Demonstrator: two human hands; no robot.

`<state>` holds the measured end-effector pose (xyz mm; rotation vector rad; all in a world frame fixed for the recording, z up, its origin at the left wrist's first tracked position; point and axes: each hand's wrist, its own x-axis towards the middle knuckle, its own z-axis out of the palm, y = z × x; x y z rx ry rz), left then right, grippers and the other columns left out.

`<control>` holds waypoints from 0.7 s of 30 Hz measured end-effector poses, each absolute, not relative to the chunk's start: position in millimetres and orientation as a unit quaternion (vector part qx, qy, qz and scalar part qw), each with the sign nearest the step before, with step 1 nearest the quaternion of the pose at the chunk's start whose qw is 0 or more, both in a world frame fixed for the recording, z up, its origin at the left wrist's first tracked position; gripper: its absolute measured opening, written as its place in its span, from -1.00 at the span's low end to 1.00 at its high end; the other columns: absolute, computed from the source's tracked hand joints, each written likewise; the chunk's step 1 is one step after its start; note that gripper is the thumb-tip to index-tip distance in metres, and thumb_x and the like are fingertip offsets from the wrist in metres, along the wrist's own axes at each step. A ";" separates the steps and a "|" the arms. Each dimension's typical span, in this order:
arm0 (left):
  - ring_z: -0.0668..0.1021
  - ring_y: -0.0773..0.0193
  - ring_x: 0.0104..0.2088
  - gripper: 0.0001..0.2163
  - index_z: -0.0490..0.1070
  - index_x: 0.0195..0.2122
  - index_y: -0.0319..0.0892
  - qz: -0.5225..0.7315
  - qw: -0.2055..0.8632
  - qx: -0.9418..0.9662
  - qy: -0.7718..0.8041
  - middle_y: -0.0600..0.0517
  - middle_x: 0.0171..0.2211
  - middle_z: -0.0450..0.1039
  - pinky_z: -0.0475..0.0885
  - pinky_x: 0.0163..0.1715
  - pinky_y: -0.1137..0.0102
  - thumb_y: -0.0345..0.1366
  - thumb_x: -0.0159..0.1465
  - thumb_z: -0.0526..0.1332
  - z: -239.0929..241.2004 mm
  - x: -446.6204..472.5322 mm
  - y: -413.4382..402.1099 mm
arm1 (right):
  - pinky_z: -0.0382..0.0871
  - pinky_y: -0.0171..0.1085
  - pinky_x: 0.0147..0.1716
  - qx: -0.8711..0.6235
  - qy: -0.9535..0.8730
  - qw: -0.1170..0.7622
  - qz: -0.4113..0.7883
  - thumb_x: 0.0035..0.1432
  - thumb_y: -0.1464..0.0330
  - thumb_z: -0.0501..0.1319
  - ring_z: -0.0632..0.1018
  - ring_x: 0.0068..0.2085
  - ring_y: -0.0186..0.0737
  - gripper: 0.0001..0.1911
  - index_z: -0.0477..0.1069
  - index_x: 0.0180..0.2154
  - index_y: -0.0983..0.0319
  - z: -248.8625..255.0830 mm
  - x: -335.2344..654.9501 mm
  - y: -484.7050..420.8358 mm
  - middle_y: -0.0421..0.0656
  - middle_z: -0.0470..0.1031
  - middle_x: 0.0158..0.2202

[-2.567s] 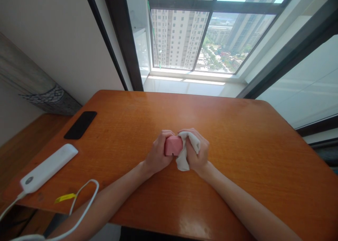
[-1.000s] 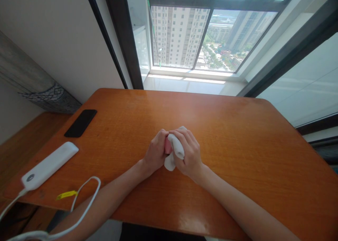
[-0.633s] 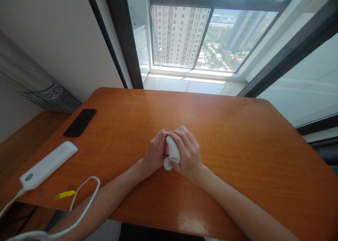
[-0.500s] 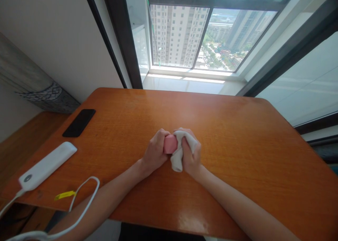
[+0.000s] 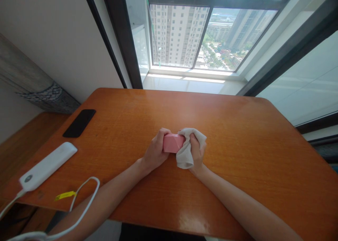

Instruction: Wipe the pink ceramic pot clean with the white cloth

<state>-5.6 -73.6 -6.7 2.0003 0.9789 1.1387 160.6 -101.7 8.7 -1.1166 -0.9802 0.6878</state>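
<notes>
Near the middle of the orange wooden table, my left hand is closed around a small pink faceted object. My right hand is closed on a crumpled white cloth, which is pressed against the right end of the pink object. Most of the pink object's top shows between the two hands. Both forearms rest on the table's near edge.
A black phone lies flat at the table's left edge. Nearer to me on the left is a white oblong device with a white cable carrying a yellow tag. A large window lies beyond the table.
My right hand with the cloth has slid from over the pink object to its right end, uncovering most of it. The left hand has kept its grip.
</notes>
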 end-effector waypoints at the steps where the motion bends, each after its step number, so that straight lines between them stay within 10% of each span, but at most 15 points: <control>1: 0.61 0.15 -0.09 -0.70 0.26 0.07 -0.04 0.428 0.325 0.758 0.369 -0.04 -0.01 0.53 0.51 -0.07 0.27 -0.42 0.37 0.26 -7.3 -5.3 -73.1 | 0.51 -0.17 -0.19 -0.490 -0.468 0.674 0.295 0.49 0.10 0.17 0.62 -0.27 -0.11 -0.65 0.59 -0.25 0.15 11.2 163.0 -101.2 -0.16 0.61 -0.32; 14: 0.60 0.04 0.02 -0.61 0.33 0.09 -0.06 0.403 0.309 0.775 0.376 -0.11 0.06 0.53 0.54 0.08 0.16 -0.31 0.29 0.39 0.7 -0.3 -72.7 | 0.26 -0.17 -0.29 -0.526 -0.727 0.428 0.105 0.52 0.29 0.06 0.48 -0.34 -0.15 -0.71 0.40 -0.30 0.13 58.6 178.8 -94.0 -0.15 0.55 -0.35; 21: 0.69 0.03 -0.05 -0.49 0.24 0.23 0.00 0.450 0.295 0.762 0.359 -0.13 0.07 0.62 0.60 -0.03 0.16 -0.21 0.31 0.39 -6.0 -8.8 -79.2 | 0.42 -0.06 -0.13 -0.454 -0.763 0.446 0.115 0.49 0.25 0.09 0.57 -0.18 0.01 -0.74 0.53 -0.04 0.16 56.5 163.8 -105.3 -0.02 0.64 -0.17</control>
